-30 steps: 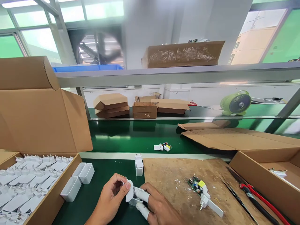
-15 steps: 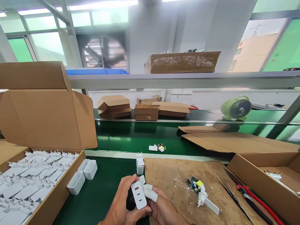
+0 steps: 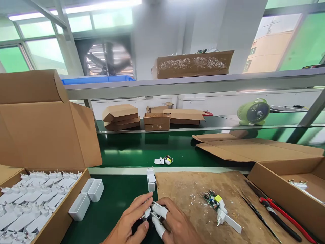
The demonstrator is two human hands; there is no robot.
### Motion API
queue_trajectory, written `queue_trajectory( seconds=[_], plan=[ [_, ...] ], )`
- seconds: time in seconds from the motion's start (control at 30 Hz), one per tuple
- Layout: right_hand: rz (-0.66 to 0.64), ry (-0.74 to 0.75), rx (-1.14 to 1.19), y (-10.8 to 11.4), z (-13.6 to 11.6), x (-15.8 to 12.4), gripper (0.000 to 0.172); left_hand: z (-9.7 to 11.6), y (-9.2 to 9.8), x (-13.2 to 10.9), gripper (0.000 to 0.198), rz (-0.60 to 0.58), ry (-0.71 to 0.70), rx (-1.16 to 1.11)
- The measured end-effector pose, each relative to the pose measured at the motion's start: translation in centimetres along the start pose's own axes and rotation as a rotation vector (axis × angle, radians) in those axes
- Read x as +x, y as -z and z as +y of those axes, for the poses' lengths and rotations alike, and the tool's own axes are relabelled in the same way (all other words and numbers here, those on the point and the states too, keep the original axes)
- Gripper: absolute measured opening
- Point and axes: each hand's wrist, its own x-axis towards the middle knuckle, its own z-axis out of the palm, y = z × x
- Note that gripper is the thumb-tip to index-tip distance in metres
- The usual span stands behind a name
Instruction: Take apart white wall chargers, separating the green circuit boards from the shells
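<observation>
Both hands meet at the bottom centre around a small white charger piece (image 3: pixel 146 213), mostly covered by fingers. My left hand (image 3: pixel 133 218) grips it from the left with thumb and fingers. My right hand (image 3: pixel 172 220), with white covers on two fingers, closes on it from the right. Just beyond the hands a white charger housing (image 3: pixel 151 181) stands upright with plug pins on top. On the brown board (image 3: pixel 182 189), right of the hands, lies a circuit board (image 3: pixel 213 199) joined to a white plug part (image 3: pixel 224 217).
A carton of white plug parts (image 3: pixel 63 217) and white empty cases (image 3: pixel 80 206) are at left. Tweezers (image 3: pixel 256 213) and red-black pliers (image 3: pixel 279 217) lie right, beside an open carton (image 3: pixel 276 189). Another circuit assembly (image 3: pixel 167 160) sits on the green belt (image 3: pixel 127 149).
The charger's face with port slots no longer shows; the piece has been turned between the hands. My right hand's covered fingers now reach over it. The camera view has tilted slightly.
</observation>
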Motion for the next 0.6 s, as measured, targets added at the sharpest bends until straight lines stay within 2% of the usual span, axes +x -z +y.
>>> queue_trajectory(
  seconds=[0.17,0.27,0.4,0.6],
  plan=[
    [-0.086,-0.111,-0.104,-0.2,-1.1,-0.1,0.038,-0.7,0.3,0.4,0.034,0.105,0.175,-0.073],
    [-0.101,-0.195,-0.173,-0.9,-1.3,-0.3,0.032,-0.8,-0.2,0.9,0.030,0.166,0.203,-0.033],
    [-0.030,-0.228,-0.118,-2.1,-0.4,-0.8,0.052,-0.2,-1.4,1.8,0.030,0.293,0.231,0.114],
    [-0.001,-0.189,0.015,-2.6,0.4,-1.2,0.069,-0.3,-3.1,2.3,0.035,0.332,0.293,0.165]
  ],
)
